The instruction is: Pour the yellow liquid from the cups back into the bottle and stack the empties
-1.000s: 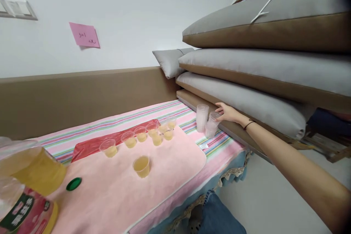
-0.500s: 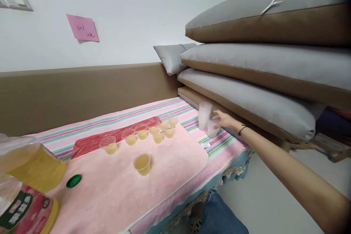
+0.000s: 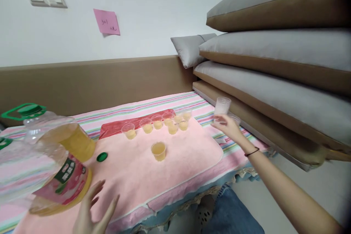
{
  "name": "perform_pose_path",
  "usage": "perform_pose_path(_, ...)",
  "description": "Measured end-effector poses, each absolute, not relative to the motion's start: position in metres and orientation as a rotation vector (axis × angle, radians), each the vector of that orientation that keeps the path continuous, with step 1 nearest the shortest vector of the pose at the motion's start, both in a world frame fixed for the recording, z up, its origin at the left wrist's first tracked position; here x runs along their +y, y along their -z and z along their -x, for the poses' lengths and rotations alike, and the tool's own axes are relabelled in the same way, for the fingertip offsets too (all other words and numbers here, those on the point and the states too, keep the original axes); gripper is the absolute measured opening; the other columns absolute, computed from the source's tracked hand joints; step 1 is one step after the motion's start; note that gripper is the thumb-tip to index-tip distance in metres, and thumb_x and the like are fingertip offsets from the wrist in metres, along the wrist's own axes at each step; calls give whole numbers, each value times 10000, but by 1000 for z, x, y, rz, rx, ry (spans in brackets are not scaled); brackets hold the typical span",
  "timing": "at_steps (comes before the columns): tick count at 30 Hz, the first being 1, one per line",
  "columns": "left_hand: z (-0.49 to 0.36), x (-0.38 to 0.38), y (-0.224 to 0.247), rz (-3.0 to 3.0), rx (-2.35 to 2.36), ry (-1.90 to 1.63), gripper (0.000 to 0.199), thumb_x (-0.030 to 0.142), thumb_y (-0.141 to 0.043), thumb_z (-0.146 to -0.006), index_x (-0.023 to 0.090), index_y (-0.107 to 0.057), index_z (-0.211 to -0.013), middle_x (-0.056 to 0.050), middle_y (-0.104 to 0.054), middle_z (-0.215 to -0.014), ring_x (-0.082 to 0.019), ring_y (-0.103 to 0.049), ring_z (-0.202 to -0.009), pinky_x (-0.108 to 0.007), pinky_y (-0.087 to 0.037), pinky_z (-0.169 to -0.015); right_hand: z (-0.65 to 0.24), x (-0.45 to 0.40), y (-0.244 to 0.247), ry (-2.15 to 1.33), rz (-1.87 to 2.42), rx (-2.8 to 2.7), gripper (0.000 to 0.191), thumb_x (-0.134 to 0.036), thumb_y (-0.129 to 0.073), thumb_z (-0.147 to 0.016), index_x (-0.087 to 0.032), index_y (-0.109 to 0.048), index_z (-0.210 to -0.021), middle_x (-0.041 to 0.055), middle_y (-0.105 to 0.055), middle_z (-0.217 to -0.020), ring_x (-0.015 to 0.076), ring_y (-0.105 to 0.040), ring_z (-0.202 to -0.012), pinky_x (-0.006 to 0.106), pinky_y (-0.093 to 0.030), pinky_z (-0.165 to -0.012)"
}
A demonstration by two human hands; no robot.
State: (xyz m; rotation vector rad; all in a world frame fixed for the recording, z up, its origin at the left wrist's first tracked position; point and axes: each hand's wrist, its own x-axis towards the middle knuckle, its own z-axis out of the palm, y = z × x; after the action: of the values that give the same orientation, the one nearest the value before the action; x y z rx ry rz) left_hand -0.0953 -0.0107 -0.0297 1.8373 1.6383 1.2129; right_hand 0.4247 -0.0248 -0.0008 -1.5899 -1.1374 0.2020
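My left hand (image 3: 94, 210) is at the bottom left, fingers spread and empty, beside a lying clear juice bottle (image 3: 74, 182) with a red label. My right hand (image 3: 229, 126) is at the right, in front of a tall stack of clear plastic cups (image 3: 222, 105) and a shorter cup stack (image 3: 235, 118), which it partly hides. Its fingers look apart, with no cup visible between them. A cup of yellow juice (image 3: 159, 151) stands alone mid-mat. Behind it, several more part-filled cups (image 3: 157, 122) stand grouped. A green cap (image 3: 102, 157) lies on the mat.
Another bottle of yellow juice (image 3: 78, 142) with a green handle lies at the left. Red plastic wrapping (image 3: 112, 129) lies behind the cups on the pink mat (image 3: 131, 179). Stacked grey-brown cushions (image 3: 260, 51) rise along the right side. A padded board (image 3: 90, 84) borders the back.
My left hand has come into view at the bottom left. My right hand has shifted from the short cup stack to in front of the stacks. The view has turned left.
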Motion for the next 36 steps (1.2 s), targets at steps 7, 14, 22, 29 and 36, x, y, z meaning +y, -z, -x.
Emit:
perform_pose_path(7, 52, 2, 13, -2003, 1392, -1183, 512, 521, -640, -785, 248, -548, -1208, -103, -621, -1270, -317, -584, -1179, -524, -498, -965, -359, 64, 75, -442, 1460, -1024, 729, -573, -803, -531, -205, -631, -1136, 163, -670, -1220, 318, -650, -1106, 510, -508, -945)
perform_pose_path(14, 39, 26, 6, -1942, 1306, -1101, 424, 475, -609, -835, 245, -541, -1186, -103, -645, -1244, -275, -617, -1139, -486, -494, -965, -346, 109, 106, -467, 1360, -953, 890, -510, -849, -506, -212, -524, -1279, 163, -569, -1370, 312, -557, -1249, 520, -408, -1082)
perform_pose_path(22, -19, 78, -17, -1872, 1161, -1011, 361, 442, -600, -829, 213, -586, -1109, -96, -669, -1187, -243, -624, -1126, -405, -474, -981, -338, 110, 107, -500, 1270, -943, 687, -454, -837, -591, -211, -583, -1180, 144, -659, -1248, 292, -618, -1171, 508, -459, -1043)
perform_pose_path(29, -111, 159, -17, -1916, 1153, -561, 396, 292, -715, -739, 127, -607, -1082, -146, -687, -1115, -247, -676, -968, -335, -522, -832, -328, 93, 90, -475, 1264, -765, 676, -474, -829, -572, -196, -581, -1137, 157, -656, -1220, 296, -642, -1123, 522, -488, -1013)
perform_pose_path(36, -157, 182, 6, -1990, 1240, -360, 594, 272, -852, -557, 127, -590, -1070, -140, -683, -1098, -278, -664, -979, -308, -494, -777, -317, 58, 69, -457, 1251, -635, 640, -456, -832, -564, -206, -584, -1099, 144, -655, -1201, 299, -652, -1104, 495, -531, -971)
